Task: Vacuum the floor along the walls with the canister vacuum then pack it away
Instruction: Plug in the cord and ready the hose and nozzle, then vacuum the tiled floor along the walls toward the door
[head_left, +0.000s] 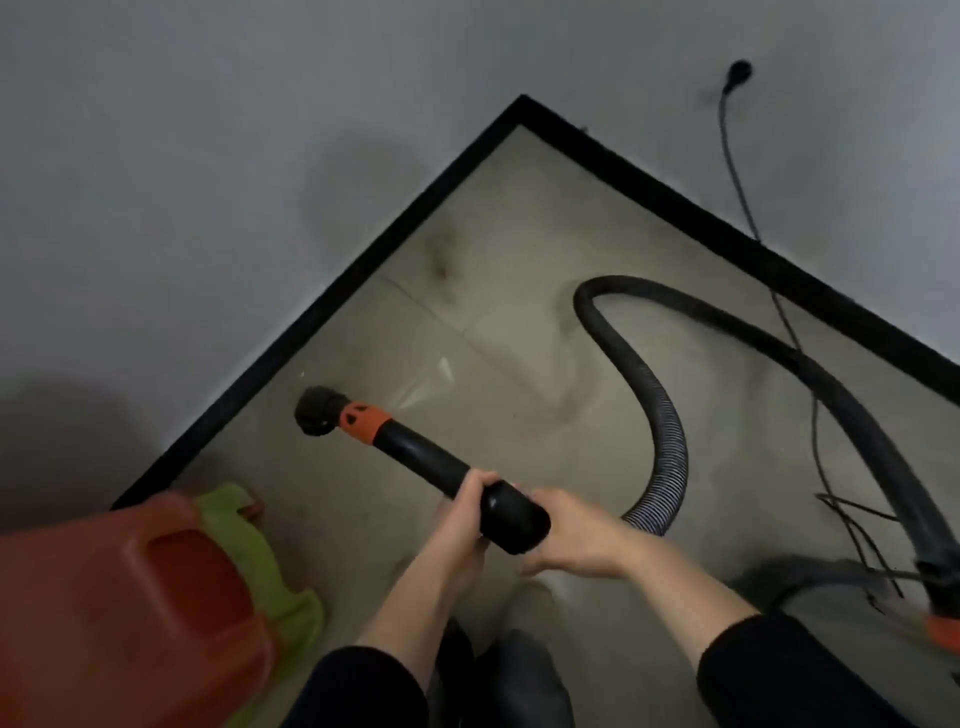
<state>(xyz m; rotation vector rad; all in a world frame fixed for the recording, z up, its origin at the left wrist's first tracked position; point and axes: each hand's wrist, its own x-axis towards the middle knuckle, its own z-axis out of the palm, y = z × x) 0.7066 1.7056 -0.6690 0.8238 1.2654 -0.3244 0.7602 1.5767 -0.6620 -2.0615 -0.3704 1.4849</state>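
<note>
Floor (519, 218) corner; both hands grip wand (415, 447).

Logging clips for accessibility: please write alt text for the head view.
A left hand and a right hand grip a black vacuum wand, its round brush close to the black baseboard near a room corner. The ribbed hose loops over the beige floor; a cord climbs the wall to a plug.

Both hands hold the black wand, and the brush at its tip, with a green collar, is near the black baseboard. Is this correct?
Not quite: the head view shows the collar is orange, not green. The left hand and right hand do hold the black wand, and the brush is near the black baseboard.
</note>
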